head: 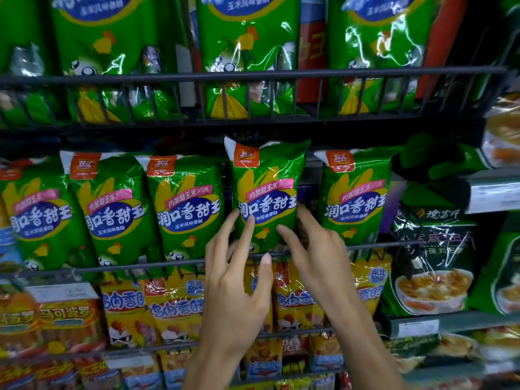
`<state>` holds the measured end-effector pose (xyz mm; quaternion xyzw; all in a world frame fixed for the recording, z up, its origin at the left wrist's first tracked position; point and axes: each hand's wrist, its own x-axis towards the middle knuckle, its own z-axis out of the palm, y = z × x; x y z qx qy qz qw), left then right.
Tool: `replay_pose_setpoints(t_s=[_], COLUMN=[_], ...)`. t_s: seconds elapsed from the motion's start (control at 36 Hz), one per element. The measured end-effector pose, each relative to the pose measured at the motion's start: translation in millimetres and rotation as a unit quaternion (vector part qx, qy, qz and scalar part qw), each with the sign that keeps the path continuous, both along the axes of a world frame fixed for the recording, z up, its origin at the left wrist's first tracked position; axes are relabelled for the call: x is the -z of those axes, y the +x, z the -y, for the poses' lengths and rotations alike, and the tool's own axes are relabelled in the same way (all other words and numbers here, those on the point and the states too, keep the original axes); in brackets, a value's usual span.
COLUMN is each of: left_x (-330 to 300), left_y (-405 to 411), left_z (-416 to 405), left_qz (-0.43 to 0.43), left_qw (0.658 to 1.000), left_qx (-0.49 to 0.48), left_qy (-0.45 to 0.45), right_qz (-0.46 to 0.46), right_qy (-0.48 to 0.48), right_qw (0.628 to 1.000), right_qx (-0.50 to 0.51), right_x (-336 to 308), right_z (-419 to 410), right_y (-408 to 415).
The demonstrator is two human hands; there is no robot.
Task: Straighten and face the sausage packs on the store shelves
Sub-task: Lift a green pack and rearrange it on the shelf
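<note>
Store shelving w/ dark wire rails fills the view, packs in rows top to bottom. Nearest: left hand (pixel 236 280) fingers spread and straight, tips touching the lower left front of the raised green pack (pixel 266 192), thumb by the wire rail (pixel 168 264). Right hand (pixel 315 257) at the pack's lower right edge, fingers lightly bent against its side; can't tell if it grips. That pack sits higher than its row-mates on the middle shelf, 4th from left, upright, facing front. Below: yellow packs (pixel 174 308). Above, far: upper-shelf green packs (pixel 247 52). Right edge: dark green soup packs (pixel 430 260).
</note>
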<state>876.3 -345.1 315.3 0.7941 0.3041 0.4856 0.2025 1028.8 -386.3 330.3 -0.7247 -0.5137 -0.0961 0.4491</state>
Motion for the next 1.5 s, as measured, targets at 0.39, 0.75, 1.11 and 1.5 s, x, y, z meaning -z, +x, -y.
replay_pose_setpoints(t_s=[0.39,0.75,1.11,1.5], left_x=[-0.1,1.5,14.3,4.9], left_y=[2.5,-2.9,-3.9,-94.4], left_z=[-7.4,-9.4,-8.5,-21.8], left_qz=[-0.04,-0.071,-0.136,0.021], left_qw=[0.999,0.997,0.99,0.994], left_qx=[-0.003,-0.012,-0.038,-0.092], left_qy=[0.017,0.031,0.031,-0.056], right_qz=[0.02,0.054,-0.053,-0.057], right_qy=[-0.055,-0.091,0.034,0.22], right_qw=[0.998,0.994,0.997,0.966], right_qx=[-0.002,0.014,-0.046,-0.124], right_x=[-1.4,-6.1,12.4,22.9], right_z=[5.9,6.0,12.8,14.6], right_y=[8.3,4.7,-2.8,-48.7])
